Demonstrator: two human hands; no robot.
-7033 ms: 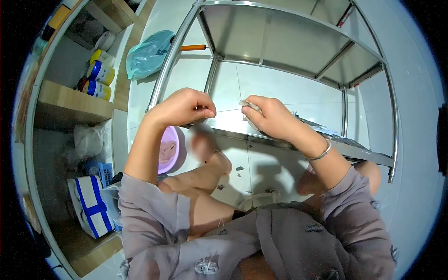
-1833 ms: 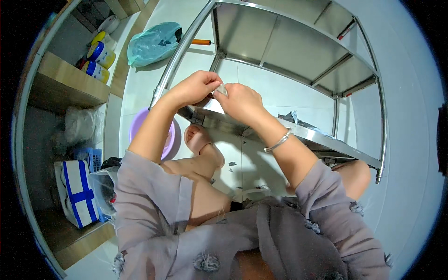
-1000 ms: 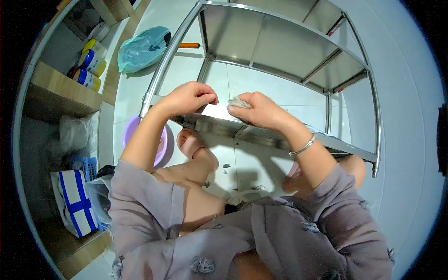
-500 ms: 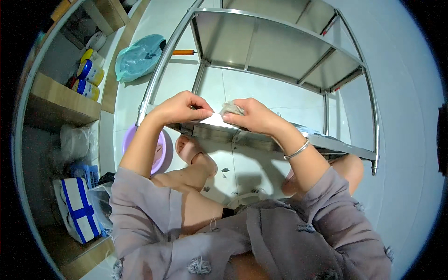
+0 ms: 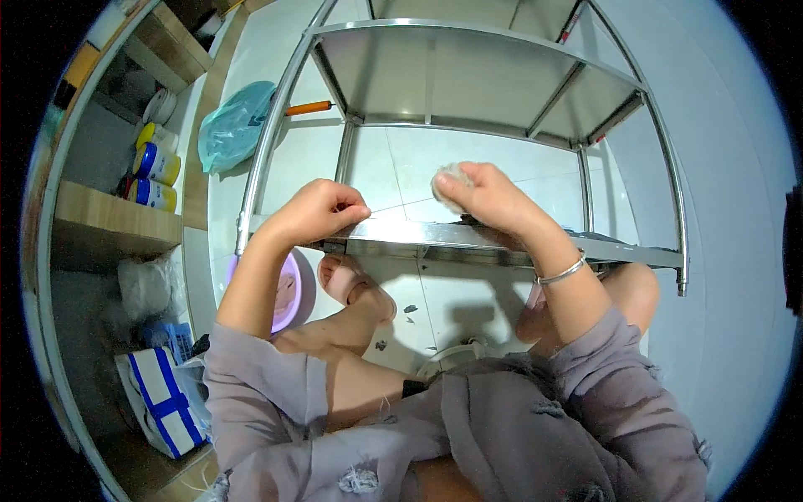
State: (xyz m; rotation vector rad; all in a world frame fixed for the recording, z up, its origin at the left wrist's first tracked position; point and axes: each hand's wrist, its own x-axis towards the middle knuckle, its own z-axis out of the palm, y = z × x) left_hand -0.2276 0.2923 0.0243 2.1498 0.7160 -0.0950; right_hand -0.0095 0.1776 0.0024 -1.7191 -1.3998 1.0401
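In the head view, the person is sitting low in front of a bare stainless steel shelf rack (image 5: 502, 92), knees drawn up, both forearms reaching forward to its lower shelf (image 5: 468, 238).

The right hand (image 5: 489, 197) is curling around a small pale scrubbing wad (image 5: 447, 182), the fingers (image 5: 465, 176) closing tightly over it so that only its left part is showing. Wad and hand are sitting just above the front edge of the lower shelf, near the middle of its width. A thin silver bracelet (image 5: 562, 271) is circling that wrist.

The left hand (image 5: 322, 209) is resting on the same front edge, further to the left, close to the rack's left upright post (image 5: 263, 151). Its fingers (image 5: 351, 201) are bunching into a narrow pinch against the metal lip; whether anything is caught between them cannot be told. The two hands are staying apart, with a stretch of shelf edge between them.

Below the left forearm, a purple basin (image 5: 288, 289) is lying on the white tiled floor (image 5: 443, 301), and a foot in a pink sandal (image 5: 343, 280) is sitting just beside it. A teal plastic bag (image 5: 234, 125) is lying beyond the rack's left post. On the far left, a wooden shelf (image 5: 109, 226) is carrying yellow and blue canisters (image 5: 155, 163), and a blue and white box (image 5: 163, 402) is standing lower down.
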